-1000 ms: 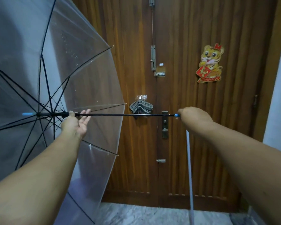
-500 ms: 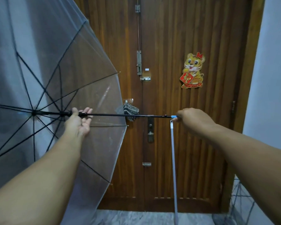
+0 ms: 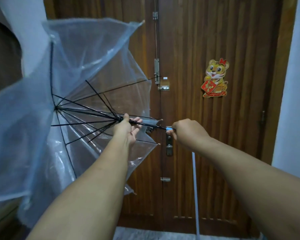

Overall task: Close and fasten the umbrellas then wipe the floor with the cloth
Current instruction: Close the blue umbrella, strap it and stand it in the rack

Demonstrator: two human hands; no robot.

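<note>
At 9 o'clock, the transparent umbrella (image 3: 73, 108) is light and floppy. Left hand (image 3: 128, 129) grips its runner (image 3: 121, 119); right hand (image 3: 189, 130) clamps the blue handle (image 3: 169, 129).

- Head view, sole camera: worn at head height, wide-angle, facing forward and slightly down.
- Near range: forearms in foreground, wooden door (image 3: 215, 135) close ahead.
</note>
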